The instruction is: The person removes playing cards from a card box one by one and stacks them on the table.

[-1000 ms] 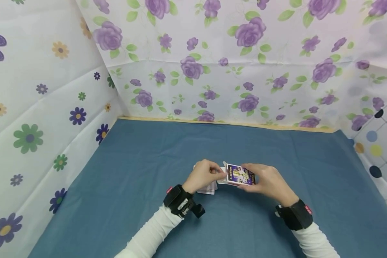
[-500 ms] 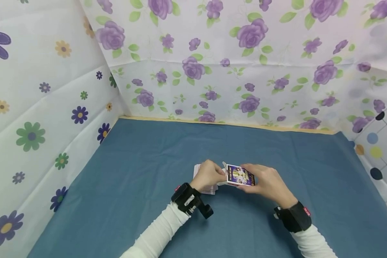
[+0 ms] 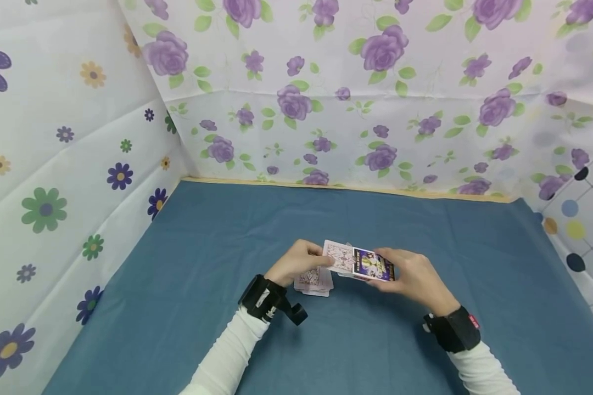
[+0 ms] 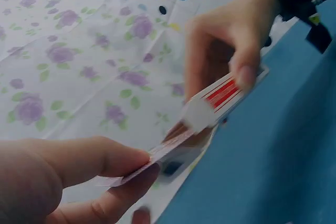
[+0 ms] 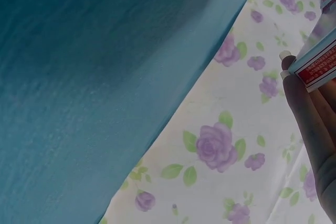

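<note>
My right hand point(image 3: 415, 277) grips a purple-fronted playing card box point(image 3: 373, 265) between thumb and fingers, its open end facing left. In the left wrist view the box's side point(image 4: 226, 95) shows a red panel. My left hand point(image 3: 298, 262) pinches playing cards point(image 3: 340, 255) with patterned backs, thumb on top and fingers beneath. Those cards stick out of the box's open end. Below the left hand, a loose stack of cards point(image 3: 314, 281) with the same backs lies on the blue cloth, partly hidden by that hand.
A blue cloth point(image 3: 237, 236) covers the table. Flower-printed white sheets point(image 3: 296, 104) rise behind it and at the left point(image 3: 69, 164), and a dotted sheet point(image 3: 580, 230) stands at the right. Both wrists wear black camera straps point(image 3: 263, 298).
My left hand has moved in to the box's opening and back left, with cards now showing between it and the box. The right hand keeps hold of the box nearly in place.
</note>
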Tool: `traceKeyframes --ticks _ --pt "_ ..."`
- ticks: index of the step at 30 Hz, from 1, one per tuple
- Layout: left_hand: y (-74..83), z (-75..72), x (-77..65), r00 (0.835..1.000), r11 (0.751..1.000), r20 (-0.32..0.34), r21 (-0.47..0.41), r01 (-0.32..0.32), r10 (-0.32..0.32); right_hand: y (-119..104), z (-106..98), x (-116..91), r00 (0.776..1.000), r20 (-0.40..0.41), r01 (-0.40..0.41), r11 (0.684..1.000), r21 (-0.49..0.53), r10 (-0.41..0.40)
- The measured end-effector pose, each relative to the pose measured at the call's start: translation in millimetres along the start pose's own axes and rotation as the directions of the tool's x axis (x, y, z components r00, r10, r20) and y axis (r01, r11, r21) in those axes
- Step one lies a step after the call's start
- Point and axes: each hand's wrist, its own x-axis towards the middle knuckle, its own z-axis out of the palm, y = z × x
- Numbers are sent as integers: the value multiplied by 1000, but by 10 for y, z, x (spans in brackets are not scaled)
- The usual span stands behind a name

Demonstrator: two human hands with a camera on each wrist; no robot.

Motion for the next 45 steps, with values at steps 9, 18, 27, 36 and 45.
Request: traceKeyframes --ticks 9,18,27,36,45 --pt "-13 -212 -45 998 986 -48 -165 38 -46 23 12 -12 1000 -17 6 1000 10 -6" --pt "-103 -300 -46 987 966 -159 -257 -5 -37 13 41 -25 999 18 -32 999 7 32" --pt "-242 -376 1 948 978 -295 -198 58 -116 1 46 -41 997 53 -64 998 0 64" --pt "-405 -398 60 925 992 -359 -58 109 -123 1 55 -31 997 57 -56 998 2 56" --pt "-497 -328 126 909 981 -411 134 139 -72 11 82 -26 997 57 -49 999 8 48"
